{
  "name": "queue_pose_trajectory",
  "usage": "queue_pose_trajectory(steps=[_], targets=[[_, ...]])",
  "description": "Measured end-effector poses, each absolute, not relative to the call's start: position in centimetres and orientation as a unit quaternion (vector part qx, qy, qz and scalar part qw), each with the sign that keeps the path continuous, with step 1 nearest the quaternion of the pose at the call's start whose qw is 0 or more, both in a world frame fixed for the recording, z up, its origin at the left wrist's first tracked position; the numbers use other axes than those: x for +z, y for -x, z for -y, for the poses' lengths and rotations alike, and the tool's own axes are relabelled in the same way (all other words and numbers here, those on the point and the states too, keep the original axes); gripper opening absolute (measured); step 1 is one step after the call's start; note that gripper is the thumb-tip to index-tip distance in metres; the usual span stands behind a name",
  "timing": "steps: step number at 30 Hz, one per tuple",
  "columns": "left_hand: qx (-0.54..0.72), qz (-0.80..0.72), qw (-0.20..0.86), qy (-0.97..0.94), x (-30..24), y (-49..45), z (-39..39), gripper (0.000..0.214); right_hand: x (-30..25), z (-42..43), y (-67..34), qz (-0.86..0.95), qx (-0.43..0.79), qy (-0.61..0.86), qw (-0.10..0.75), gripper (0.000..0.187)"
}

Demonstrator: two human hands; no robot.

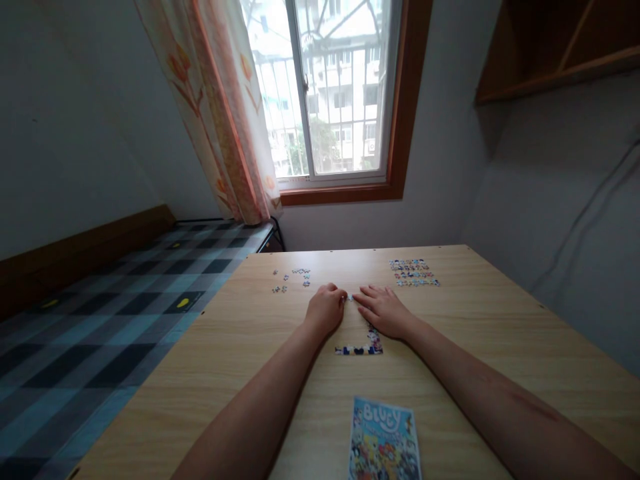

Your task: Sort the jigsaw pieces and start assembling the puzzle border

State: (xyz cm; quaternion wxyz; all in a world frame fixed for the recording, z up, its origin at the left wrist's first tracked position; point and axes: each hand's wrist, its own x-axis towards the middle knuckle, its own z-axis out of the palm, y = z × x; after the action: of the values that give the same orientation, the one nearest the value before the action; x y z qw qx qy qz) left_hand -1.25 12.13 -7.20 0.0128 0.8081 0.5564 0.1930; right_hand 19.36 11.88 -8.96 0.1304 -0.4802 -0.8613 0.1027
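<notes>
Over the middle of the wooden table [240,373], my left hand [326,311] is closed, its thumb and fingers pinched at a small jigsaw piece mostly hidden by them. A pale jigsaw piece [351,298] shows between my two hands. My right hand [384,309] lies flat with fingers stretched out, the fingertips beside that piece. Below the hands, joined jigsaw pieces [357,350] form an L-shaped strip, with its upright arm [373,333] running up under my right hand.
Loose jigsaw pieces [301,271] lie scattered at the back left. Rows of pieces [413,274] are laid out at the back right. A blue illustrated box or booklet [384,440] lies near me. Left of the table is a bed with a checked cover [150,327].
</notes>
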Motion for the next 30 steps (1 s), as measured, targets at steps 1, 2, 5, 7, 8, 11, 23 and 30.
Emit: queue_pose_trajectory(steps=[1,2,5,7,8,11,23,30], targets=[[0.196,-0.561,0.011,-0.804,-7.2,1.4,-12.2,0.029,-9.0,-11.9,-19.4,0.861,0.103,0.481,0.131,0.050],[0.200,-0.571,0.006,-0.796,-7.1,1.6,-12.3,0.029,-8.9,-11.8,-19.4,0.861,0.103,0.481,0.132,0.050],[0.200,-0.621,-0.030,-0.757,-7.0,2.8,-12.7,0.028,-8.8,-11.8,-19.3,0.859,0.106,0.483,0.131,0.051],[0.191,-0.650,-0.064,-0.733,-7.0,3.7,-13.1,0.027,-8.7,-11.7,-19.3,0.858,0.109,0.485,0.132,0.050],[0.185,-0.661,-0.075,-0.723,-7.1,4.2,-13.3,0.028,-8.6,-11.7,-19.3,0.857,0.111,0.485,0.132,0.050],[0.156,-0.688,-0.086,-0.703,-7.4,5.1,-13.7,0.028,-8.7,-11.7,-19.3,0.857,0.114,0.484,0.134,0.050],[0.108,-0.757,-0.091,-0.638,-8.4,7.1,-14.9,0.057,-8.8,-11.9,-19.4,0.859,0.118,0.479,0.137,0.050],[0.101,-0.773,-0.049,-0.625,-8.8,6.8,-16.3,0.069,-8.8,-11.9,-19.3,0.860,0.111,0.476,0.149,0.049]])
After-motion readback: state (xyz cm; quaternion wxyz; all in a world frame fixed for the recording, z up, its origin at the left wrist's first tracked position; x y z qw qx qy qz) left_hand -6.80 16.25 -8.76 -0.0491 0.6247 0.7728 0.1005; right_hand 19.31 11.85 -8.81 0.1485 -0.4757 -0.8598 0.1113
